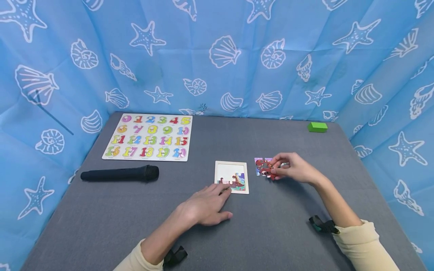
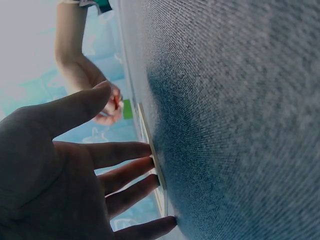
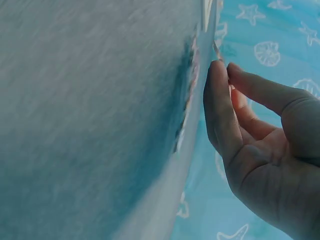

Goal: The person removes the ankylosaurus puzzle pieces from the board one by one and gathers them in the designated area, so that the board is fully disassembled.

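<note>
A small square jigsaw tray (image 1: 232, 163) with a pale rim lies mid-table, its lower part filled with colourful pieces (image 1: 239, 183). My left hand (image 1: 207, 205) rests its outstretched fingertips on the tray's near left edge, thumb held apart; the left wrist view shows the fingertips against the thin rim (image 2: 159, 172). To the right of the tray, my right hand (image 1: 292, 169) pinches a reddish jigsaw piece (image 1: 273, 175) between thumb and fingers. Seen edge-on in the right wrist view, that piece (image 3: 217, 50) stands up from the fingertips. Loose jigsaw pieces (image 1: 259, 162) lie under and beside this hand.
A number puzzle board (image 1: 147, 136) lies at the back left, with a black microphone (image 1: 118, 174) in front of it. A green block (image 1: 317, 127) sits at the back right corner. Blue shell-patterned curtains (image 1: 217, 82) border the grey table (image 1: 264, 233).
</note>
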The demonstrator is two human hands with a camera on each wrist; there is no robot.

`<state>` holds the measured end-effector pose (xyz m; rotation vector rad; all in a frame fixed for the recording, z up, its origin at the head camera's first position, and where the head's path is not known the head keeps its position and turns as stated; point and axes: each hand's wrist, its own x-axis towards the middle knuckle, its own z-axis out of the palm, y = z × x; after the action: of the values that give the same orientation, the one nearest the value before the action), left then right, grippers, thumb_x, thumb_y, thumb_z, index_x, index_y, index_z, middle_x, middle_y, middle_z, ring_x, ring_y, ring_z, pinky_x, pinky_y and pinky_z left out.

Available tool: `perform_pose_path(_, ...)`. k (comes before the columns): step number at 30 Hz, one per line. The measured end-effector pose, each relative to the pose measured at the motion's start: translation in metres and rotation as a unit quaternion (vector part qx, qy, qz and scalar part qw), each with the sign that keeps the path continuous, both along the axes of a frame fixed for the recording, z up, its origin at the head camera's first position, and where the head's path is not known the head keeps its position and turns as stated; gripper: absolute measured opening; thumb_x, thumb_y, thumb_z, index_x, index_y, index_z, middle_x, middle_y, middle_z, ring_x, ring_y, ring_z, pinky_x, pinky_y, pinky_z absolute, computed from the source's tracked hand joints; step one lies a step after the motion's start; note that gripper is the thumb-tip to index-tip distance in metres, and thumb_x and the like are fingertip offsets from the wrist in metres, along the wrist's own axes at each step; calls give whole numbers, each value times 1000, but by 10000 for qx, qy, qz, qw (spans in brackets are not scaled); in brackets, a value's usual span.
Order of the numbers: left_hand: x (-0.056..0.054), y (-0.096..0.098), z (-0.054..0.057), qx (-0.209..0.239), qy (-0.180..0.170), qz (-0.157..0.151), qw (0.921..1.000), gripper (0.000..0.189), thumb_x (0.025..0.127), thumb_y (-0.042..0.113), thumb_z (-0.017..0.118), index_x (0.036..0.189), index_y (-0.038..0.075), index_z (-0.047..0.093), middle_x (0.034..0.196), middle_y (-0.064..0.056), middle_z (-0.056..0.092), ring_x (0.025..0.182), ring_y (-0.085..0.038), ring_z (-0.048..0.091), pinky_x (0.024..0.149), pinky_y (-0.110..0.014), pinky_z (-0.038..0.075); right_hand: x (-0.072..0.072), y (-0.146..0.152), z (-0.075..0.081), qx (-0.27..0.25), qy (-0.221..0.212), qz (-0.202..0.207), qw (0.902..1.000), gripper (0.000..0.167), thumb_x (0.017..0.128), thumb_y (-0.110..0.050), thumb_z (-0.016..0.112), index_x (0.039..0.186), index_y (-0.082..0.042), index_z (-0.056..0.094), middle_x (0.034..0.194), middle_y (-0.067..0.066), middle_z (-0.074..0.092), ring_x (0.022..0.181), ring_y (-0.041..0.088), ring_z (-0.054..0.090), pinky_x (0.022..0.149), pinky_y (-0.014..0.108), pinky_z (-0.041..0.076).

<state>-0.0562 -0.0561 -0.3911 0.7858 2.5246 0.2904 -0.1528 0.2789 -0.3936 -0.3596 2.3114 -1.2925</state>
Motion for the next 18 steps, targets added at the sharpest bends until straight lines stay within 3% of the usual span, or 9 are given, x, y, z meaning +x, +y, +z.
perform_pose_path(9,1,0,-1,-7,52,-5,10000,76,107,53,63,169,15,40,179,2,32,166,-21,33,135,-51,33,-4,10,-10,-11,-256,-230,9994,31,103,3,67,128,19,59,109,22,67,87,9,76,82,32,69)
perform_pose_path(18,1,0,-1,-6,55,23,10000,76,107,53,63,169,15,41,179,2,33,166,-21,33,135,-51,34,-6,8,-14,422,123,-188,9989,26,102,1,69,124,15,65,109,24,69,83,6,73,76,30,68)
